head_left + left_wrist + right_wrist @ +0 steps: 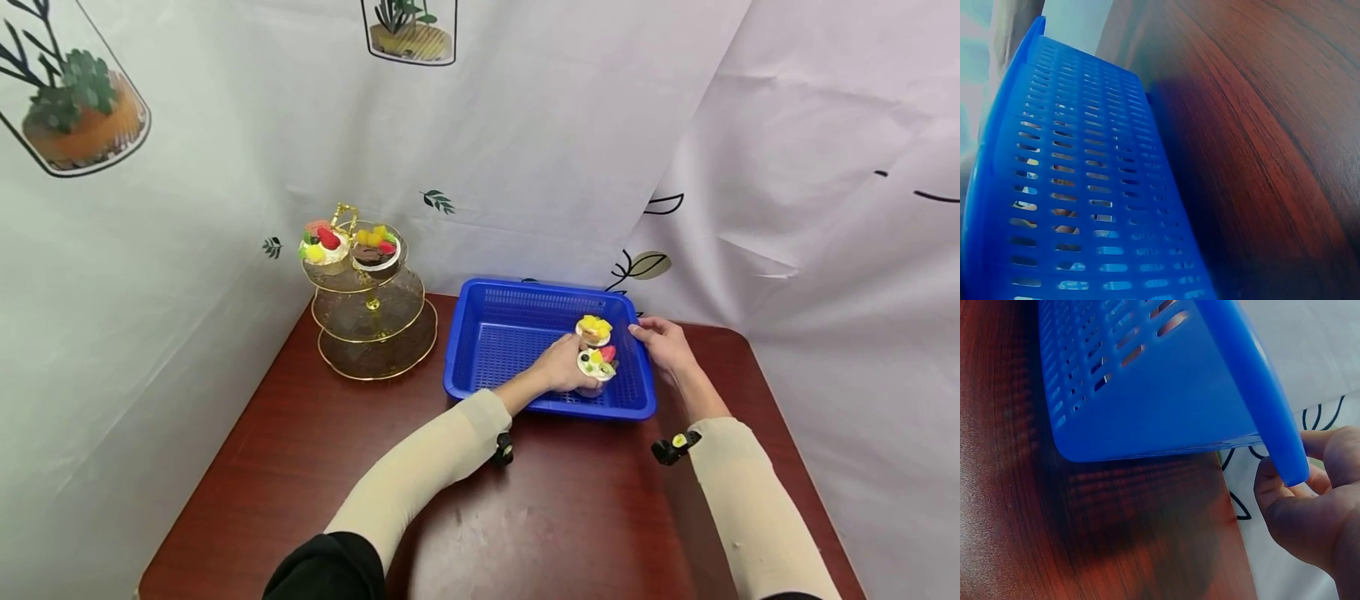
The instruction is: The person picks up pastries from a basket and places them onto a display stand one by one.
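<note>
Spanning the near part of the bench (pixel 480 533), two cream sleeves (pixel 427 458) lead toward the blue basket (pixel 510 337), whose long axis runs left to right. The left hand (pixel 558 365) comes in over the near rim, its grip curled partway closed around the side of the mixed-fruit cupcake (pixel 597 364), which is upright, topping up, in the basket's near right part. That cupcake lies to the right of the left palm, between it and the basket's right end, so the hands flank it and only the left touches it. The right hand (pixel 663 346) pinches the basket's right rim, its grip narrowed to little more than the rim's thickness. Just beyond the held cupcake, near the right wall, the yellow-topped cupcake (pixel 595 328) sits in the same basket. Well apart to the left, past the basket's other end and nearer the left hand than the right, is a gold-rimmed, three-tier stand (pixel 372 305); its top tier carries a strawberry-topped cupcake (pixel 327 244) and a chocolate cupcake (pixel 377 252). Farthest back hangs a pale printed cloth (pixel 540 167)
</note>
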Tool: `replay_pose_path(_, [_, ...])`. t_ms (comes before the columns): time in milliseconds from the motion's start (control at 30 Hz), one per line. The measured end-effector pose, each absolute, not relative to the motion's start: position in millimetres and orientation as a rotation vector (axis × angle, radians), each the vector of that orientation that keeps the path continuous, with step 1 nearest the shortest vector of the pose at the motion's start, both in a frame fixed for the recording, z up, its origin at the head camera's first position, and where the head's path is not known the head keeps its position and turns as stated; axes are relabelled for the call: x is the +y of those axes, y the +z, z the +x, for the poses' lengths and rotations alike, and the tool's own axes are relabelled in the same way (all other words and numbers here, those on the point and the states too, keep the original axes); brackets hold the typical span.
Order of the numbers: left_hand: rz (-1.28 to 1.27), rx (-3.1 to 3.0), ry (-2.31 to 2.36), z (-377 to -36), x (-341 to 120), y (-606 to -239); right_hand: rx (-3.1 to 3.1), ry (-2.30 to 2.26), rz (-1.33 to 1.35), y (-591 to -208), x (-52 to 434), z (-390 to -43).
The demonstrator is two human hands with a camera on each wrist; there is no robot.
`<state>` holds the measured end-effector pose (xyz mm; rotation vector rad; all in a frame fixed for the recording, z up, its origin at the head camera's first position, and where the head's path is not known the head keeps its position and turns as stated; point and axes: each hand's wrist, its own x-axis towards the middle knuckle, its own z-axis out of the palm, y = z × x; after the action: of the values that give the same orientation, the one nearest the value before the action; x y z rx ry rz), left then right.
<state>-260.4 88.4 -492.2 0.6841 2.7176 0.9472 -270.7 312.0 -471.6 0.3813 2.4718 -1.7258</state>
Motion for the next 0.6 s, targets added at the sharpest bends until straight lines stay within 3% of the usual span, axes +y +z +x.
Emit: replay_pose_path(600, [0.896, 2.734, 0.902, -259, 74, -466, 2.495, -1.704, 0.383, -472, 312, -272])
